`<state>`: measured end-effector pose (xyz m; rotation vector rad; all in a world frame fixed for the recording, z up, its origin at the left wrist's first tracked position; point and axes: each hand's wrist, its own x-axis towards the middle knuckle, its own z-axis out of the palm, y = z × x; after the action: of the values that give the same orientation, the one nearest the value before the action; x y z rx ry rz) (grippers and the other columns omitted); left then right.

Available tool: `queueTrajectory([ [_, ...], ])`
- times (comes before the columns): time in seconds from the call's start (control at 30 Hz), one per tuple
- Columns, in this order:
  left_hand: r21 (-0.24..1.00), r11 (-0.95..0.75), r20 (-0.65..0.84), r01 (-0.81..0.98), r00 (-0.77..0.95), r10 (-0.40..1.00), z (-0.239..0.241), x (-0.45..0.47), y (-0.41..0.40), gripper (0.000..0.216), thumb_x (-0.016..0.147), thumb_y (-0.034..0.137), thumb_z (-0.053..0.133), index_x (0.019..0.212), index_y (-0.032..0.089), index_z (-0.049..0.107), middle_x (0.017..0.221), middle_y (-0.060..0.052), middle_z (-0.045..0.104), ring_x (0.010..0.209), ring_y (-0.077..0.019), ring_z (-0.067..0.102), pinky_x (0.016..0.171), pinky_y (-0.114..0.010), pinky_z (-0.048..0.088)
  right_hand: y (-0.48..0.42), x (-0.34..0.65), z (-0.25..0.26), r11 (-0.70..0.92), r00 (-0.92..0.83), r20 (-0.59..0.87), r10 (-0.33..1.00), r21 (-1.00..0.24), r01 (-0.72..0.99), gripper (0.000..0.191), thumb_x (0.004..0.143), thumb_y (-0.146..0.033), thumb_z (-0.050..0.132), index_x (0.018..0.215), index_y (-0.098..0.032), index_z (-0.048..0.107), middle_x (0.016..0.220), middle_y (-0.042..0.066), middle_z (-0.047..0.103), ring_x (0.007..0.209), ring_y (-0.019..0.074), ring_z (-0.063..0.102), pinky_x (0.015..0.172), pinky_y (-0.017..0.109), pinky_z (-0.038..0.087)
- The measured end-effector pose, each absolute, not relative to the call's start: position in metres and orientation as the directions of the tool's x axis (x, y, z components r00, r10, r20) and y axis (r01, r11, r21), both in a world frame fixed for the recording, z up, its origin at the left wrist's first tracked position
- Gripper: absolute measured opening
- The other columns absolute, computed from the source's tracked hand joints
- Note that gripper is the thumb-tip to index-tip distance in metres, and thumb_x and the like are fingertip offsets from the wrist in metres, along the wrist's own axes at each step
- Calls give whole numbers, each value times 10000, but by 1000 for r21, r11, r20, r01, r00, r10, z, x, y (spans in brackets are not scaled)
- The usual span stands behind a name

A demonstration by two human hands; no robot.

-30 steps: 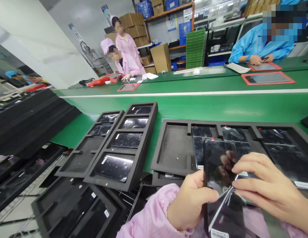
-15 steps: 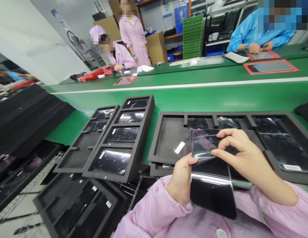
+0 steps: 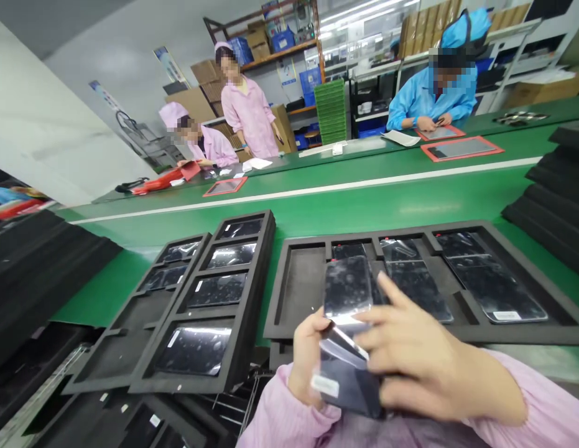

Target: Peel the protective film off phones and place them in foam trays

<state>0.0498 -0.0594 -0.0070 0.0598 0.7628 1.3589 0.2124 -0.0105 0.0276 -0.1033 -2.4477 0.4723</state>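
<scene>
Close to my chest my left hand (image 3: 306,356) grips the left edge of a black glass screen panel (image 3: 349,384). My right hand (image 3: 420,354) lies over the panel's right side, fingers pinched on a clear protective film (image 3: 347,291) that stands up from the panel. Just beyond my hands sits a black foam tray (image 3: 296,283) on the green table; its left slot is bare and the other slots hold dark panels (image 3: 485,283).
Two more black foam trays (image 3: 233,292) with glossy screens lie to the left, and stacked trays (image 3: 555,205) stand at the right. Across the green conveyor (image 3: 364,193) sit workers in pink (image 3: 249,115) and blue coats (image 3: 426,93) with red-framed tablets (image 3: 461,148).
My right hand has pulled the film off and up from the panel, then moved down over the panel. The view tilted up and the panel dropped closer to my chest.
</scene>
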Motion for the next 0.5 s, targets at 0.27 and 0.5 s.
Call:
queueTrajectory([
  [0.27,996,-64,9,-59,-659,752,10,-43,-36,483,691,295,613,1161,205,544,1242,-38,587,1195,-239,494,1015,-332,368,-11,270,21,946,-738,595,318,-250,206,228,939,-326,453,866,-211,635,798,18,690,742,161,664,697,199,553],
  [0.5,938,128,34,322,-455,890,-21,-47,3,483,605,208,626,1077,110,605,1337,-187,484,1311,-331,340,1115,-410,180,13,325,-25,791,-648,661,379,133,598,193,808,-346,544,917,-228,651,899,72,654,672,233,633,500,325,515],
])
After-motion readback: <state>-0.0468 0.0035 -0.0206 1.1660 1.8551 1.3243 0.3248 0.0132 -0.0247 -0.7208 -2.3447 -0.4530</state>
